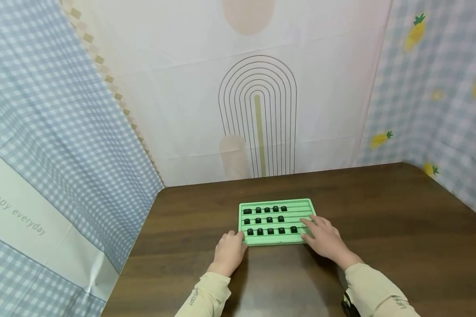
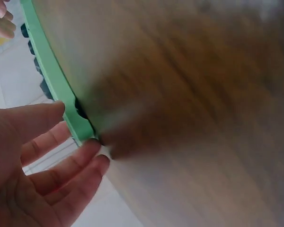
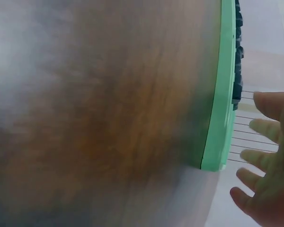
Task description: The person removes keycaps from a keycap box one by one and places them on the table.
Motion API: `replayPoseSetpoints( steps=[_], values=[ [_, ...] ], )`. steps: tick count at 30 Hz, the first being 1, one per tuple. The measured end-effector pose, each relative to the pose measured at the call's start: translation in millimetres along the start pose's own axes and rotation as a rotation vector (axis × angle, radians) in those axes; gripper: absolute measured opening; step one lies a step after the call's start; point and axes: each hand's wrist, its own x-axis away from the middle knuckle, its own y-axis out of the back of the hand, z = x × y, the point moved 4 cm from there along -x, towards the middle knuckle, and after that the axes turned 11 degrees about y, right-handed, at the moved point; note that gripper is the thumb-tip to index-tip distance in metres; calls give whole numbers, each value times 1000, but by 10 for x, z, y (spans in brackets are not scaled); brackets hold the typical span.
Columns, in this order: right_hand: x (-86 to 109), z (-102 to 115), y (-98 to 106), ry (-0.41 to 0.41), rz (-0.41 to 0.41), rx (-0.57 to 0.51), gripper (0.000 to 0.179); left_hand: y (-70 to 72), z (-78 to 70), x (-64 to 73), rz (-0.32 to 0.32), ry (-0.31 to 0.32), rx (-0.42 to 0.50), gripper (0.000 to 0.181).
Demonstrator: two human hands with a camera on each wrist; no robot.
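In the head view a light green ridged tray (image 1: 275, 239) lies flat on the table. Small black keycap-like blocks (image 1: 270, 231) sit in three rows on it, mostly toward its left and middle. At the tray's front left corner my left hand (image 1: 227, 253) holds the edge, with the thumb (image 2: 52, 113) on the front side and the fingers around the corner. My right hand (image 1: 324, 237) hovers at the tray's right end, its fingers spread. In the right wrist view those fingers (image 3: 258, 158) stand apart from the green edge with nothing between them.
The dark brown wooden table (image 1: 190, 215) reaches out on both sides of the tray. Behind it hangs a pale cloth (image 1: 174, 110) with an arch print. Blue checked cloths (image 1: 63, 110) hang at the left and right.
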Motion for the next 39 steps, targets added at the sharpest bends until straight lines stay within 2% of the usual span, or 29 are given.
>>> replayPoseSetpoints(
  steps=[4, 9, 15, 19, 26, 30, 33, 39],
  values=[
    [-148, -17, -74, 2, -5, -19, 37, -23, 33, -31, 2, -29, -20, 9],
    [-296, -33, -134, -13, -3, 19, 31, -32, 22, -86, -31, -64, -41, 16],
    [-360, -5, -176, -14, -28, 69, 23, -8, -24, -79, -87, -114, -91, 20],
    [-359, 10, -220, -5, -14, 116, 14, -47, -40, -40, -94, -151, -124, 17],
    [-395, 45, -235, 44, -30, 179, 14, -102, -40, -95, -77, -132, -176, 12],
    [-417, -15, -124, 23, -30, 113, 15, -127, -42, -129, -68, -135, -177, 11],
    [-404, -125, 47, -21, -33, 48, 17, -127, -30, -141, -60, -147, -180, 11],
    [-183, -452, 315, -81, -16, 43, 20, -129, -23, -144, -31, -150, -179, 11]
  ],
)
